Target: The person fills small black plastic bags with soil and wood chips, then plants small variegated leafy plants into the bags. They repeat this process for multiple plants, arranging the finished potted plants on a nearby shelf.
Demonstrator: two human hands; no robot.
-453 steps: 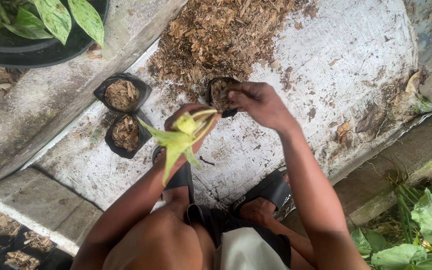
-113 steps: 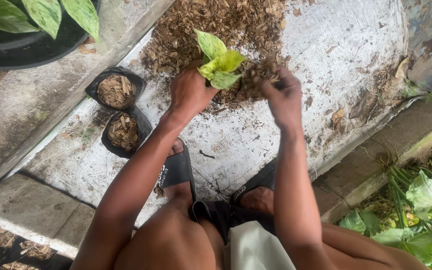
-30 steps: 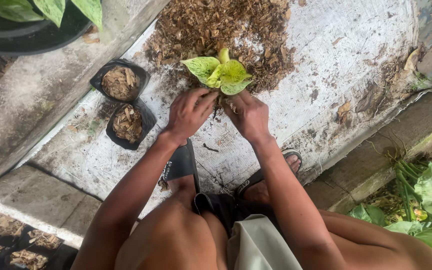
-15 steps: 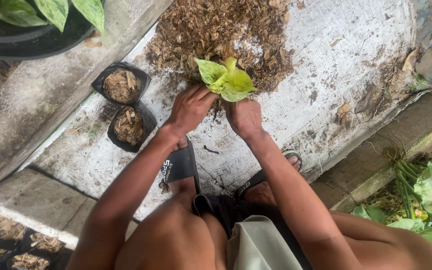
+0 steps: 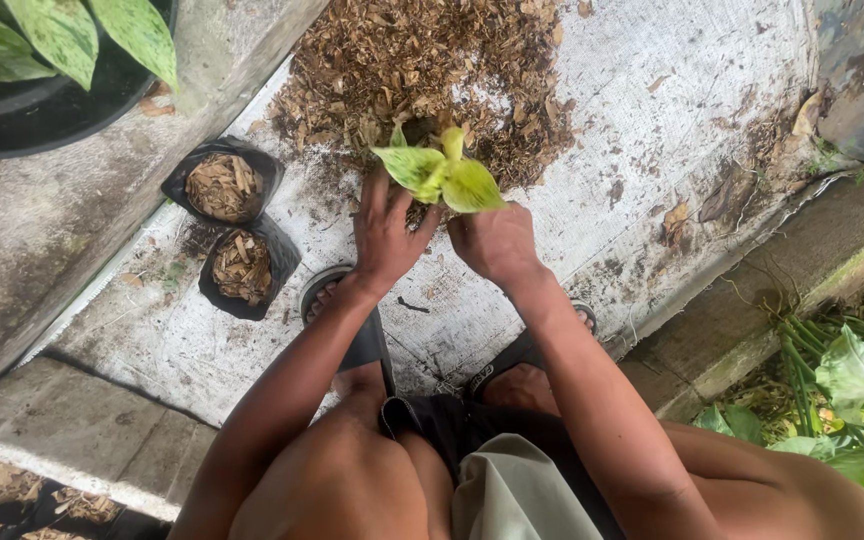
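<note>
My left hand (image 5: 384,232) and my right hand (image 5: 493,242) are close together on a small plant (image 5: 439,172) with yellow-green leaves. The left fingers are spread and press at its base from the left; the right hand is curled around the base from the right. Whether a bag is under my hands, I cannot tell. The plant stands upright at the near edge of a heap of dry brown chips (image 5: 422,70) on a white sack (image 5: 652,120). Two black bags (image 5: 235,222) filled with chips stand to the left, touching each other. My feet in sandals (image 5: 352,330) are just below my hands.
</note>
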